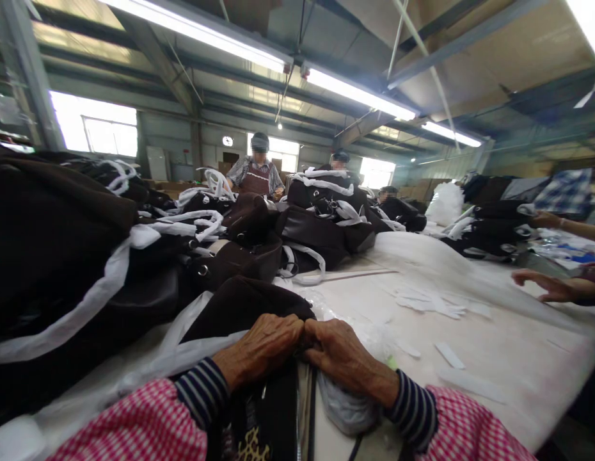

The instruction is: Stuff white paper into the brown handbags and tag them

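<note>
A black bag (278,390) lies in front of me on the white table. Its long zipper opening runs toward me, and a gold-coloured pattern shows near the bottom. My left hand (261,349) is closed on the bag's far end, knuckles up. Against it, my right hand (348,358) is closed at the same spot, thumb tucked beneath. What the fingertips pinch is hidden under the hands. A white-wrapped handle (196,352) stretches by my left wrist. Crumpled clear plastic (348,406) sits below my right hand.
Dark bags with white-wrapped handles (105,294) pile up at left and ahead. White paper scraps (427,301) and thin white sheeting (422,256) lie on the table (513,358) at right. A co-worker's hand (551,285) reaches in there. Another person (256,173) stands behind the pile.
</note>
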Demonstrator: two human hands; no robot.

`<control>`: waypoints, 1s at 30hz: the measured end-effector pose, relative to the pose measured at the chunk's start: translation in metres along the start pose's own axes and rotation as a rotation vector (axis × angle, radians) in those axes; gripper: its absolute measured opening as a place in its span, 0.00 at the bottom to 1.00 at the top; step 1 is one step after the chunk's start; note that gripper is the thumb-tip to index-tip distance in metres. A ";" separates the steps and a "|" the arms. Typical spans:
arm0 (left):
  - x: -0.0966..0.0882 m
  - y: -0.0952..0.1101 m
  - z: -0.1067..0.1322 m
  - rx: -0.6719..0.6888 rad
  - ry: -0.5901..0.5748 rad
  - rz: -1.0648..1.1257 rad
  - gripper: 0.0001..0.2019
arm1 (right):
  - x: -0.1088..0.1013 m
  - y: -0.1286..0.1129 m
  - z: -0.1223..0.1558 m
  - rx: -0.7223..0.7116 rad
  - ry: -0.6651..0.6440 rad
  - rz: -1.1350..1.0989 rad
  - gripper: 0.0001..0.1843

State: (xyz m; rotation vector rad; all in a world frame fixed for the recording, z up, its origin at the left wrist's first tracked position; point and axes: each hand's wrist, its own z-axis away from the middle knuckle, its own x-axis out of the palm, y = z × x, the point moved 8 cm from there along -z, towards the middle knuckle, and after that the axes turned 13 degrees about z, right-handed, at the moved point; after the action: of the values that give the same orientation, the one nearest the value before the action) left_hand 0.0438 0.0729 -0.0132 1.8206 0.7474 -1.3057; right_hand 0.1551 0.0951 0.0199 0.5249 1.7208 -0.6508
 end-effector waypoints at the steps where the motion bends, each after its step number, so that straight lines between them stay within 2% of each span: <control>1: -0.001 0.000 0.001 0.002 0.005 -0.001 0.04 | -0.002 0.000 0.001 0.003 -0.014 0.000 0.09; 5: -0.009 0.008 0.004 0.015 0.014 -0.044 0.07 | -0.011 0.000 0.006 -0.018 -0.022 -0.084 0.13; 12: -0.019 0.007 -0.003 -0.080 0.010 -0.067 0.08 | -0.014 0.005 0.010 -0.001 0.003 -0.170 0.15; 21: -0.021 0.007 -0.009 -0.100 0.004 -0.052 0.05 | -0.005 0.003 0.004 0.018 -0.022 0.058 0.07; 30: -0.027 0.012 -0.011 -0.041 -0.018 -0.030 0.05 | 0.003 0.000 0.001 -0.003 -0.089 0.207 0.09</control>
State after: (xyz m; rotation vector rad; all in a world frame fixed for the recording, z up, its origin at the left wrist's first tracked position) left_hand 0.0508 0.0752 0.0177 1.7691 0.7887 -1.3148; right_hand 0.1551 0.0948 0.0167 0.6523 1.5589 -0.5162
